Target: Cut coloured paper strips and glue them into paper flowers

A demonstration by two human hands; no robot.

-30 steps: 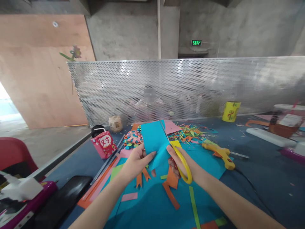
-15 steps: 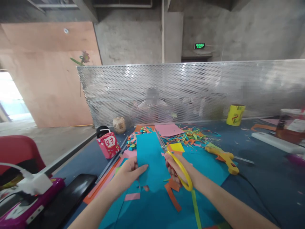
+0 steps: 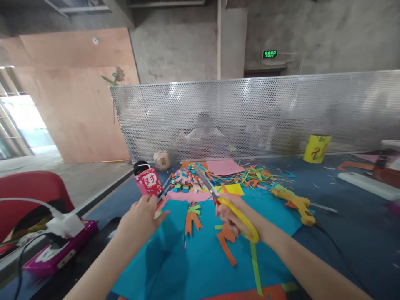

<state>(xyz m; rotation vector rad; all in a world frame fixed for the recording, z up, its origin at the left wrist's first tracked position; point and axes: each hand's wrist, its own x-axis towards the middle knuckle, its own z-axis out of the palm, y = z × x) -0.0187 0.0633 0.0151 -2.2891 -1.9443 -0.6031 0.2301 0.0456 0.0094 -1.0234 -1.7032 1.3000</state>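
My right hand (image 3: 233, 212) grips a pair of yellow-handled scissors (image 3: 239, 216), their blades pointing away and to the left. Palm down, my left hand (image 3: 140, 216) hovers over the left side of the blue paper (image 3: 215, 258), thumb apart from the fingers and nothing visible in it. A pink drink carton (image 3: 149, 182) with a straw stands just beyond its fingertips. Between the hands lies a small orange and green paper piece with notched tails (image 3: 192, 218). Orange scraps (image 3: 227, 248) and a green strip (image 3: 256, 266) rest near the scissors.
Colourful paper cuttings (image 3: 189, 179) are heaped behind the blue paper, beside a pink sheet (image 3: 225, 167). A yellow glue gun (image 3: 295, 204) with a cord lies right. A purple power strip (image 3: 62, 250) sits left. A perforated metal screen (image 3: 250, 112) closes the table's back.
My left hand has moved left and no longer holds the blue paper piece upright before me. The notched orange and green piece now shows. The scissors stay in my right hand.
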